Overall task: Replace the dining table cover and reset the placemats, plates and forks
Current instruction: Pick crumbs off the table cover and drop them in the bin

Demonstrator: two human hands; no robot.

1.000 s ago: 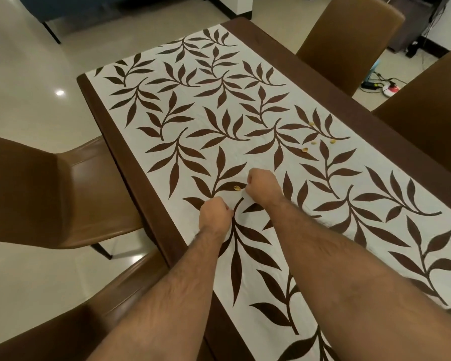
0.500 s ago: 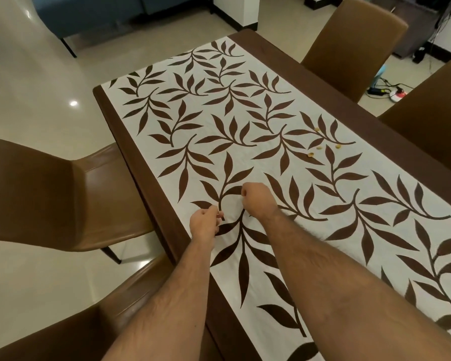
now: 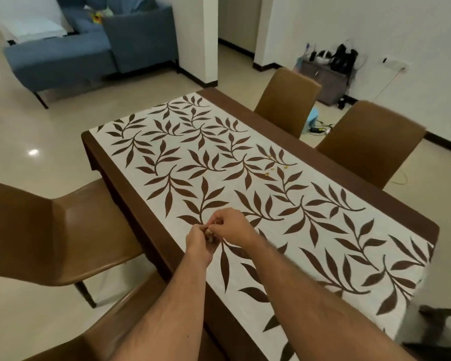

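Observation:
A white table cover printed with brown leaves lies along the dark wooden dining table. My two hands meet just above its near left part. My left hand is curled around a few small pale scraps. My right hand has its fingertips bent in against those scraps, pinching at them. Several more small yellowish scraps lie loose on the cover farther back, toward the right side. No placemats, plates or forks are in view.
Brown chairs stand around the table: two at the left and two across it. A blue sofa sits far back left. Cables and a small cabinet are by the right wall.
My right hand lifted a small scrap off the cover and came over to my left hand. The camera tilted up, bringing the room and the far chairs into view.

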